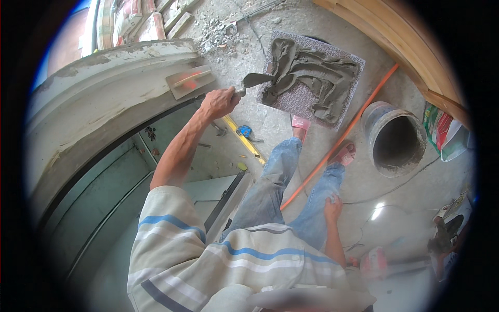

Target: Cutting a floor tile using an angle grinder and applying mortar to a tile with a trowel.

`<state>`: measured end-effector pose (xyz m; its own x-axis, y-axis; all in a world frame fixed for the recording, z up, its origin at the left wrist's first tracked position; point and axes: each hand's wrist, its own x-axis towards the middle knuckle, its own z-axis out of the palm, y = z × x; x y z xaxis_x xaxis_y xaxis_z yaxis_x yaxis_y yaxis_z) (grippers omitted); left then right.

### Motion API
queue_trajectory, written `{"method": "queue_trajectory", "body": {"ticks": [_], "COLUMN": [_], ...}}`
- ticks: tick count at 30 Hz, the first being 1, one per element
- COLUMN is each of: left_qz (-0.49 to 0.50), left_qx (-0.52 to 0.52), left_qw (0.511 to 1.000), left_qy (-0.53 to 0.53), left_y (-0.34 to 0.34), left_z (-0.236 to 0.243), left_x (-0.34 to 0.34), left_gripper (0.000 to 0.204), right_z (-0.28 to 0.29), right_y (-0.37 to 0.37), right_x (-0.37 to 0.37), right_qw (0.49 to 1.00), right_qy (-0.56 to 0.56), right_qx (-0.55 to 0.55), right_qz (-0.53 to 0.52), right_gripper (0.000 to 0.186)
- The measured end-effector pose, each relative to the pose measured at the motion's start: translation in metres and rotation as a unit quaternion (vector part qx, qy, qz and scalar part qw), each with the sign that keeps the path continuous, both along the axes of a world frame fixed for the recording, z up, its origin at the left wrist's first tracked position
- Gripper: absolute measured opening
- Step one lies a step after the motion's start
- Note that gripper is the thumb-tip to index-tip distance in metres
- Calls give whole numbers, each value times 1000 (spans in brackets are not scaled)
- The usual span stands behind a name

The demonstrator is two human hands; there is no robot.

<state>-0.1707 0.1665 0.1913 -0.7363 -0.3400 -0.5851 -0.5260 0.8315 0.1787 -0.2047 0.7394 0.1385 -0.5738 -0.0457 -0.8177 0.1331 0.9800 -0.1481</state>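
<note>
My left hand (219, 103) grips the handle of a pointed trowel (256, 79). Its blade reaches right, and the tip touches wet grey mortar (332, 86). The mortar lies in thick, uneven ridges over a square patterned tile (300, 97), leaving part of the middle and the near side bare. The tile lies just beyond my feet. My right hand (333, 209) rests against my right leg with no tool in it, its fingers lying on the jeans.
A rectangular float (182, 86) lies on the curved ledge at left. Near my left leg are a yellow spirit level (244, 139) and a blue tape measure (244, 131). A long orange bar (358, 120) crosses the floor toward a cement-crusted bucket (393, 139). Rubble (215, 39) and bags (127, 21) lie beyond.
</note>
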Motion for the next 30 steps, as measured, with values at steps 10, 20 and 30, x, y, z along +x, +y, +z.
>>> {"method": "queue_trajectory", "body": {"ticks": [10,20,30], "left_qz": [-119,50,344], "left_qx": [-2,11,184], "left_qw": [992,998,917], "left_qy": [-28,-21,-86], "left_y": [-19,-24,31], "left_z": [1,-1,-1], "left_x": [2,-31,-18], "left_gripper": [26,43,54], "right_z": [-2,-4,-3], "right_y": [3,1,0], "right_x": [7,5,5], "right_qw": [1000,1000,1000], "right_qy": [0,4,9], "right_qx": [-3,3,18], "right_qz": [-1,18,-2], "right_gripper": [43,42,42]}}
